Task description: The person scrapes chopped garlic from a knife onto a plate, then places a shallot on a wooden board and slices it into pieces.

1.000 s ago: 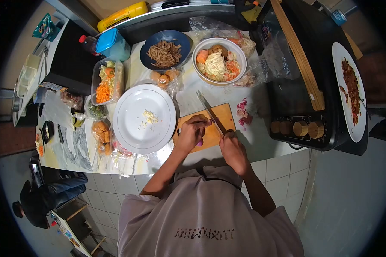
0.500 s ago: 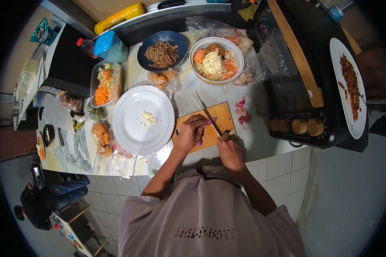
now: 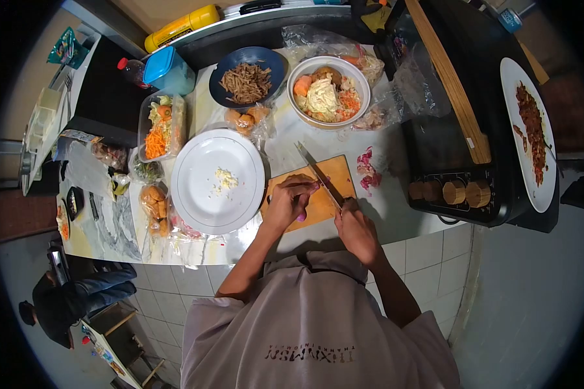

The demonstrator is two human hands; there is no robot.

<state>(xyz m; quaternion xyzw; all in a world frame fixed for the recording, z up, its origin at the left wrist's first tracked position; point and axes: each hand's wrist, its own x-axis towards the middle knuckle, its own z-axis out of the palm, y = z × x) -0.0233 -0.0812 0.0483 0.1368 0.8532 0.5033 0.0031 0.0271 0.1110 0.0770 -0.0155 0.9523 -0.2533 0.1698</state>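
Note:
My left hand is closed over the orange-brown cutting board, its fingers on a small purple shallot that shows only in part. Wrapped round a knife handle, my right hand is at the board's right edge. The knife points up and left across the board, its blade right beside my left fingertips. Sliced purple shallot lies in a loose pile on the counter to the right of the board. A white plate with chopped pale bits stands left of the board.
Behind the board are a white bowl of mixed food and a dark pan with brown strips. A vegetable container stands at left. The black oven bounds the right side. Far left, a person is seated.
My right hand and the knife have shifted slightly right and toward my body. My left hand stays in nearly the same place, still holding the shallot.

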